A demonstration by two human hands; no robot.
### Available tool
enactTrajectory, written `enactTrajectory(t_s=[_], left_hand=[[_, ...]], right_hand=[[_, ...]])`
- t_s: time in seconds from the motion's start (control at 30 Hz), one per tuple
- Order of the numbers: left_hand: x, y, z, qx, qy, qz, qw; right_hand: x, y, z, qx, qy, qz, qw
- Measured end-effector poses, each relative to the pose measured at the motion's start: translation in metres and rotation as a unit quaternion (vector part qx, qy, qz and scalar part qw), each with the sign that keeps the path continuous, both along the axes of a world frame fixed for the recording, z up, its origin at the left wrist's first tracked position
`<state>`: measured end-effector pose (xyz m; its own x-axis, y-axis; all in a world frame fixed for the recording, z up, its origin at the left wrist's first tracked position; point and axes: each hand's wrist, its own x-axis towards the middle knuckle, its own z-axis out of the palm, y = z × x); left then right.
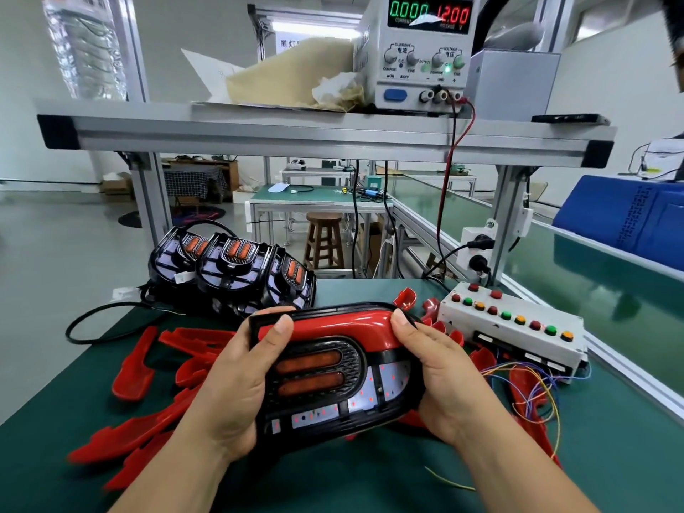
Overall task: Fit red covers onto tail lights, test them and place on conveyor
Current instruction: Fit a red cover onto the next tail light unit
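Both hands are wrapped round the same piece here: a black oval plastic tail light (325, 398) with two orange lenses and a white LED board, held over the dark green bench mat (351, 486). The left hand (237, 375) grips its left end and the right hand (444, 379) its right end. Both thumbs press on the glossy red curved cover (333, 324) sitting along its top edge. Loose red plastic covers (133, 368) lie scattered on the mat all around. Behind sits a bunch of bare black tail lights (233, 268), to the right a white box with coloured push buttons (514, 327), and past that the green conveyor belt (610, 283). The bench power supply (418, 50) on the shelf reads 0.000 and 12.00.
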<state>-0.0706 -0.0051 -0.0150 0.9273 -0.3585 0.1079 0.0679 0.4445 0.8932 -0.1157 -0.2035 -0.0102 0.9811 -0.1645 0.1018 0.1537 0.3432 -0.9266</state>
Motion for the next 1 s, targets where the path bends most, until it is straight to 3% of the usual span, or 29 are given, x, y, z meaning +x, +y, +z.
enactTrajectory(t_s=[0.57,0.8,1.0], left_hand=[[0.003,-0.005,-0.006,-0.005,-0.007,0.028,1.000],[0.007,-0.005,-0.007,0.005,0.002,0.024,1.000],[0.010,0.001,-0.004,0.018,0.034,-0.004,0.999]], right_hand=[[0.000,0.002,-0.001,0.065,-0.003,-0.020,0.998],[-0.001,0.003,-0.002,0.023,0.018,-0.028,0.999],[-0.003,-0.002,0.002,0.000,0.035,0.043,0.998]])
